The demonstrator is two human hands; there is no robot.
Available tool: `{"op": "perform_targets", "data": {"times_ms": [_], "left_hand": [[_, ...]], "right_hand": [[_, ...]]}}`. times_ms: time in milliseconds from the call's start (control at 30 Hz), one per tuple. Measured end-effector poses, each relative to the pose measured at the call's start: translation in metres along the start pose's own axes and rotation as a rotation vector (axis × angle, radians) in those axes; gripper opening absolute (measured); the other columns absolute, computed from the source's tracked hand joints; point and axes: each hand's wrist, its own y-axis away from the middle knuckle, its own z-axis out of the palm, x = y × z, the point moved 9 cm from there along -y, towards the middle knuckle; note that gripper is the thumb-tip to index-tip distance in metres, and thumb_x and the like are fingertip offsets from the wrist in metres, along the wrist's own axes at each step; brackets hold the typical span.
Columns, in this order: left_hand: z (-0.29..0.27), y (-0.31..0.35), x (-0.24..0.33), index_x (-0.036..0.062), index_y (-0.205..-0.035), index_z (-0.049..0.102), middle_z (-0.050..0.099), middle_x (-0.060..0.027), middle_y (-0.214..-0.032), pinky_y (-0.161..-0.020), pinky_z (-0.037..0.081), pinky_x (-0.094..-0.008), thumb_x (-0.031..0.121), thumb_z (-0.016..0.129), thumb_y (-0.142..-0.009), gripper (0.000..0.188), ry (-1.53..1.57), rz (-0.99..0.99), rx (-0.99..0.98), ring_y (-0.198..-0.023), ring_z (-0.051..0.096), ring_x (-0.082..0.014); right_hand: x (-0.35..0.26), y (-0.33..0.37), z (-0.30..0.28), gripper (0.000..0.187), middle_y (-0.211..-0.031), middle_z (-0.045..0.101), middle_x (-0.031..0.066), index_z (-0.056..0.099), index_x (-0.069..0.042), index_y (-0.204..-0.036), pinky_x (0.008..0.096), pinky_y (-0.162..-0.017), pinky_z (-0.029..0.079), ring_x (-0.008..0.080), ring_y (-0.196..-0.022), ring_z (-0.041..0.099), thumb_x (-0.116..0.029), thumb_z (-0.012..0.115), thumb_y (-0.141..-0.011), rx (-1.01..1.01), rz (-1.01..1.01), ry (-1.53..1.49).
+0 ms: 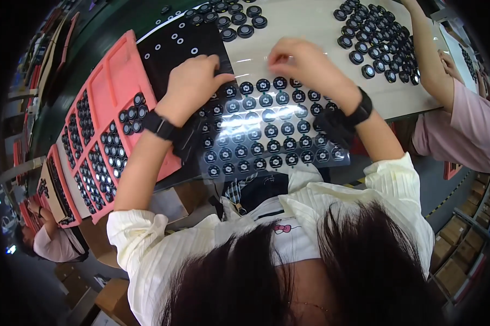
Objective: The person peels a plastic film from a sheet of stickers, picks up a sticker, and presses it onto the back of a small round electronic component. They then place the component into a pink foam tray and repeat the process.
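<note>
A clear sheet (239, 142) bearing rows of round black stickers with white marks lies in front of me, its near edge over my lap. My left hand (193, 84) is at the sheet's far left corner, above a black mat (163, 68) dotted with small white rings. Its thumb stretches out toward the stickers, apart from the bent fingers; the fingertips are partly hidden. Over the sheet's far edge, my right hand (304, 62) is closed, fingers curled to the thumb and slightly blurred. Whatever it may pinch is hidden. Black straps circle both wrists.
Pink divided trays (101, 81) at the left hold many round black parts. More black parts (239, 19) stand beyond the mat, and a large group (380, 41) stands at the far right. Beside it reaches a co-worker's arm (432, 60). Another person (52, 236) is at the left.
</note>
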Motion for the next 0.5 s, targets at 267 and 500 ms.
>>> {"op": "perform_targets", "data": {"times_ms": [267,500], "left_hand": [[0.029,-0.028,-0.02,0.0022,-0.063,0.055,0.057,-0.0135,-0.063,-0.056,0.046,-0.0368,0.054,0.064,-0.064,0.053,0.06,-0.16,-0.162,-0.067,0.058,-0.0284],[0.028,-0.028,-0.027,0.0019,-0.058,0.053,0.056,-0.0138,-0.059,-0.053,0.045,-0.0368,0.056,0.065,-0.062,0.056,0.092,-0.188,-0.102,-0.061,0.057,-0.0288]], "right_hand": [[0.012,0.001,0.05,0.011,-0.071,0.058,0.0072,0.062,-0.003,-0.074,0.0277,-0.061,0.045,0.0179,-0.064,0.055,-0.012,0.067,-0.069,-0.269,0.166,-0.136],[0.011,-0.008,0.051,0.012,-0.068,0.059,0.0079,0.062,-0.003,-0.07,0.0294,-0.062,0.045,0.021,-0.066,0.056,-0.014,0.067,-0.069,-0.249,0.027,-0.076]]}}
